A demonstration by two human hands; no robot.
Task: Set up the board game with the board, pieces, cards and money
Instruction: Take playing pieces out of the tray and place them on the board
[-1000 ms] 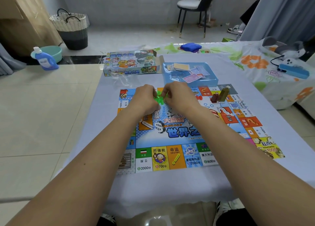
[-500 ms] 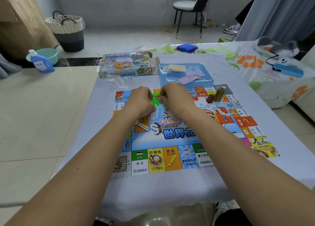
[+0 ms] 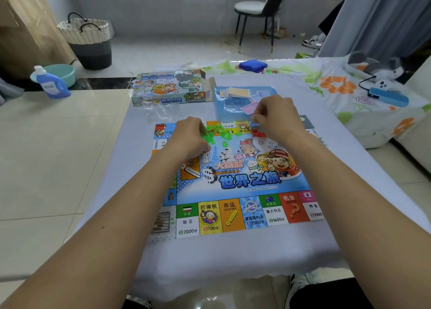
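left hand is curled down on the far left part of the colourful printed paper game board, fingertips buried in a scatter of small translucent green plastic pieces. looks like it's pinching some of them, but the fingers hide exactly which. right hand is lifted a bit over the board's far edge, fingers bunched together in a pinch. can't tell what's in it, too small and blurry. just under that hand there's a little clump of red plastic pieces sitting on the board.

board lies flat on the pale lilac tablecloth, roughly in the middle. right behind it, touching or nearly, is the light blue plastic tray with a loose pile of cards and paper money in it. left of the tray is the game's cardboard box with cartoon art, lying on the cloth, with some crumpled clear plastic wrap in front of it.
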